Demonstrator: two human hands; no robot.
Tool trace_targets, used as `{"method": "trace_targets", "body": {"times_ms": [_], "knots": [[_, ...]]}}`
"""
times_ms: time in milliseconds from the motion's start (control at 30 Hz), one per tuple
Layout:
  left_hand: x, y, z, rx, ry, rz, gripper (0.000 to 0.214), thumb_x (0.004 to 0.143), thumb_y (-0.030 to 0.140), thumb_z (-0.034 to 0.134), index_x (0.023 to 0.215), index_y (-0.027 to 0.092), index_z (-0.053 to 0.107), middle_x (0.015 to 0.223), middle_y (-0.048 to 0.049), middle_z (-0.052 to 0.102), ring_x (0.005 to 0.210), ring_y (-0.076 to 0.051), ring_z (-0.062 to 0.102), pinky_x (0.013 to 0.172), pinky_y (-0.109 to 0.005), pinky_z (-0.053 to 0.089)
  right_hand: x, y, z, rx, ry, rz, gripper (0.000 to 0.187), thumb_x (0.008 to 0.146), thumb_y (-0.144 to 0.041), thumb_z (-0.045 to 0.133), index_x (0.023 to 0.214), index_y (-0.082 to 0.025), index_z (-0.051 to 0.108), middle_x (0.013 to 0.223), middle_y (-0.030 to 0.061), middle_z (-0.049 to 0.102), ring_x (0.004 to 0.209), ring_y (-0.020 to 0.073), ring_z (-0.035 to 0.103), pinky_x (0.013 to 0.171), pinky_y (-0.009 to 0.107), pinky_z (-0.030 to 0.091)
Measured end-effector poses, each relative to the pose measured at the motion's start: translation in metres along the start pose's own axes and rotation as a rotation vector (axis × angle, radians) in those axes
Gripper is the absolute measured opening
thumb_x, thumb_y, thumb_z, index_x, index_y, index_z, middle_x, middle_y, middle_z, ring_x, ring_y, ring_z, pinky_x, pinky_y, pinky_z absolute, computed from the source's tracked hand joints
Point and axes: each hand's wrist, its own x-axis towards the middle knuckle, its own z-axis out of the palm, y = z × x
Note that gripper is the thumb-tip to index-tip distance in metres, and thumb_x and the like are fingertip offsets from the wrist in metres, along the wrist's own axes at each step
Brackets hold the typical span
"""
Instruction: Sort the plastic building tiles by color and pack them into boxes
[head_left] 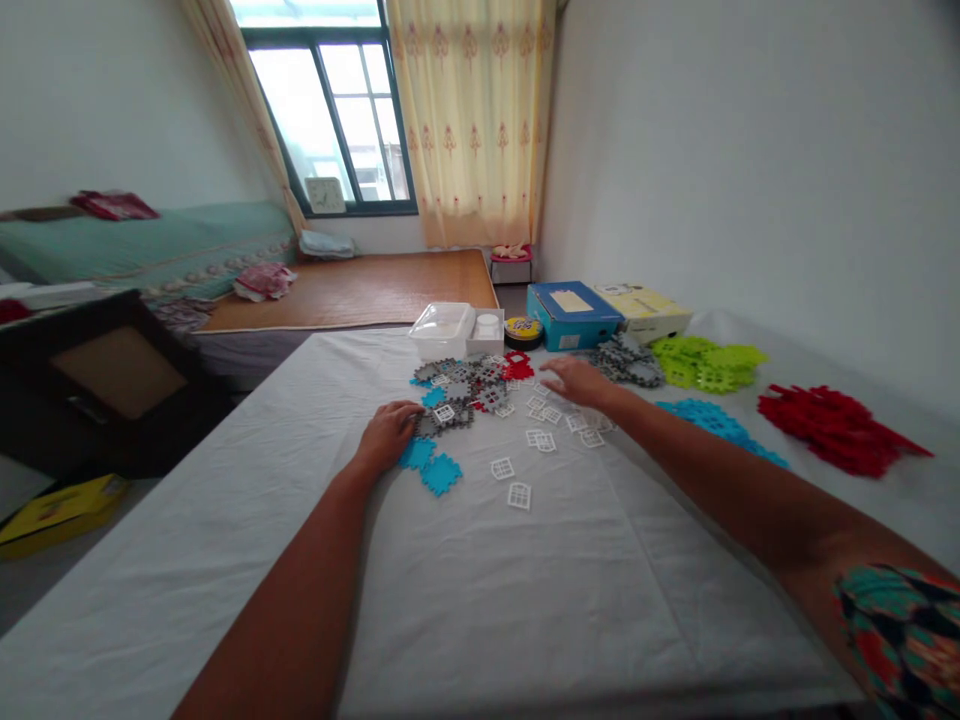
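Observation:
My left hand (388,435) rests at the left edge of a mixed pile, its fingers stretched out against the grey notched plastic tiles (454,412). Just below its fingertips are blue notched tiles (441,474). On the pile's far right side sits a red tile (517,366). My right hand (576,380) reaches in from the right with fingers apart, above small white window-shaped pieces (551,415); nothing shows in its grasp. More white window pieces (519,496) lie scattered nearer to me on the white cloth (525,600).
A clear plastic box (441,328), a round yellow-and-black tin (523,331) and a blue box (574,315) stand along the back. Sorted heaps of grey (630,360), lime green (705,362), blue (720,428) and red (832,428) pieces lie at right.

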Motion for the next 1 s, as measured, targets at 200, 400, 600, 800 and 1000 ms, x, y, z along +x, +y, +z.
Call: {"method": "trace_targets", "body": {"times_ms": [200, 400, 600, 800, 1000], "knots": [[0.001, -0.003, 0.002, -0.005, -0.008, 0.012, 0.037, 0.087, 0.026, 0.042, 0.114, 0.022, 0.067, 0.121, -0.0063, 0.065, 0.115, -0.023, 0.055, 0.106, -0.041, 0.04, -0.04, -0.057, 0.022, 0.06, -0.138, -0.134, 0.065, 0.091, -0.06, 0.042, 0.139, -0.018, 0.048, 0.147, 0.0154, 0.043, 0.134, 0.0314, 0.039, 0.107, 0.045, 0.034], [0.001, -0.005, 0.001, 0.009, -0.018, 0.005, 0.038, 0.088, 0.028, 0.04, 0.115, 0.023, 0.066, 0.122, -0.0057, 0.064, 0.115, -0.023, 0.055, 0.105, -0.041, 0.041, -0.06, -0.089, 0.027, 0.192, -0.081, -0.294, 0.064, 0.095, -0.052, 0.039, 0.143, -0.011, 0.042, 0.149, 0.016, 0.039, 0.139, 0.0254, 0.034, 0.114, 0.038, 0.027], [0.001, -0.007, 0.0, 0.021, -0.029, 0.008, 0.039, 0.088, 0.03, 0.039, 0.116, 0.022, 0.066, 0.123, -0.0066, 0.064, 0.115, -0.023, 0.055, 0.105, -0.04, 0.041, -0.057, -0.057, 0.017, 0.16, 0.091, -0.2, 0.045, 0.097, -0.037, 0.042, 0.135, -0.016, 0.052, 0.144, 0.0133, 0.047, 0.134, 0.0227, 0.04, 0.111, 0.041, 0.031], [0.001, -0.006, -0.002, 0.035, -0.023, 0.011, 0.039, 0.087, 0.031, 0.04, 0.115, 0.022, 0.066, 0.122, -0.0067, 0.064, 0.113, -0.024, 0.056, 0.102, -0.041, 0.043, -0.074, -0.01, 0.021, 0.037, -0.032, 0.018, 0.052, 0.095, -0.048, 0.041, 0.139, -0.023, 0.049, 0.147, 0.0104, 0.044, 0.134, 0.0279, 0.039, 0.106, 0.05, 0.033], [0.002, -0.007, -0.003, 0.024, -0.021, 0.027, 0.04, 0.085, 0.031, 0.04, 0.112, 0.021, 0.067, 0.12, -0.0073, 0.065, 0.111, -0.024, 0.058, 0.103, -0.041, 0.044, -0.067, -0.003, 0.019, 0.1, -0.032, 0.003, 0.044, 0.097, -0.039, 0.039, 0.134, -0.019, 0.054, 0.142, 0.0104, 0.051, 0.13, 0.0233, 0.045, 0.106, 0.041, 0.036]]}}
